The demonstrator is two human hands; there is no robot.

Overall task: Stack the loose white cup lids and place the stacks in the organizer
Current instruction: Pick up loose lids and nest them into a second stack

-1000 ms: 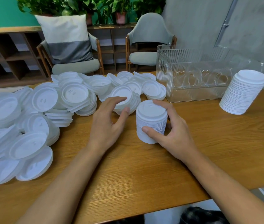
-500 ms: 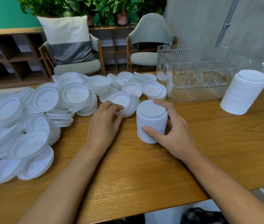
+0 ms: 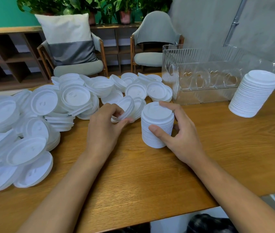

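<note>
left hand (image 3: 104,128): i see it at centre frame, fingers pinched on a small tilted bunch of lids (image 3: 125,109) at the pile's near edge.
right hand (image 3: 180,135): clamped round the short stack (image 3: 157,125) standing upright on the table (image 3: 150,179), thumb on the near side, fingers over the top rim.
loose lids (image 3: 37,118): heaped across the left and upper centre of the frame.
organizer (image 3: 205,74): clear, upper right, no lids visible inside.
tall stack (image 3: 253,95): far right, just beside the organizer, on the table.
</note>
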